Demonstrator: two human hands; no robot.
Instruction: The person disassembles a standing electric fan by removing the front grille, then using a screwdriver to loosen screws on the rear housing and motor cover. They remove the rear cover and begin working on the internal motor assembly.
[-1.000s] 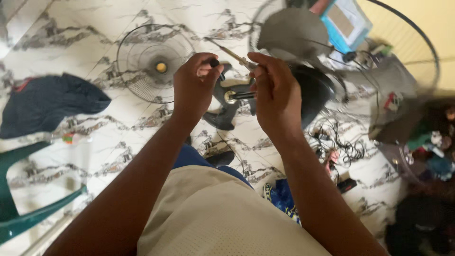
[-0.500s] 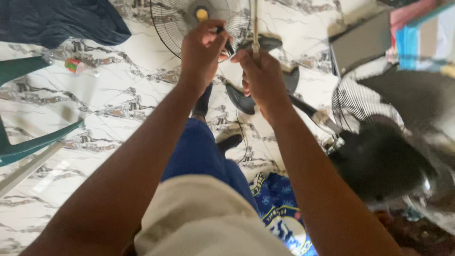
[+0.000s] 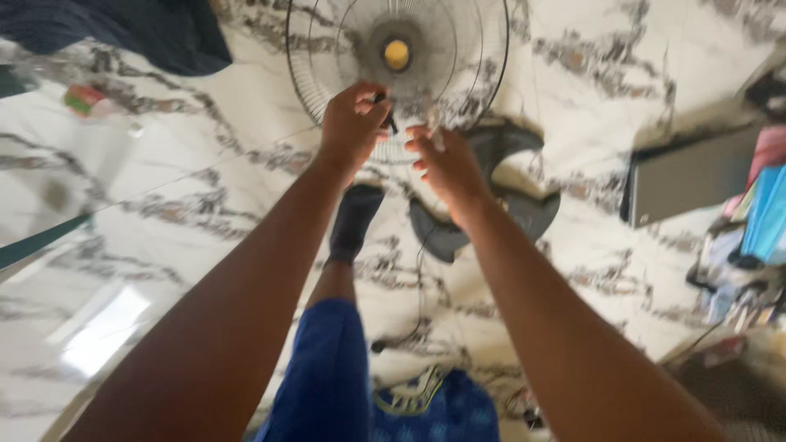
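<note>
Both arms reach forward over a marble-patterned floor. My left hand (image 3: pixel 352 123) pinches a small black part (image 3: pixel 385 112) between thumb and fingers. Just right of it, my right hand (image 3: pixel 446 168) has its fingers curled round a thin pale tool (image 3: pixel 434 137), blurred and mostly hidden by the fingers. The two hands nearly touch. Beyond them a round wire fan guard (image 3: pixel 467 74) with a yellow centre cap (image 3: pixel 397 54) lies flat on the floor. Under my right hand a dark grey fan blade (image 3: pixel 508 209) rests on the floor.
A foot in a dark sock (image 3: pixel 354 219) and a leg in blue shorts (image 3: pixel 327 368) stretch below the hands. Dark cloth (image 3: pixel 164 29) lies top left, near a small red-green item (image 3: pixel 82 100). A flat grey slab (image 3: pixel 692 176) and colourful clutter (image 3: pixel 757 221) sit at the right.
The view has tilted and shifted, so the fan guard now sits straight ahead. Both hands have stretched further out, still close together. The long tool stands out less from my right hand.
</note>
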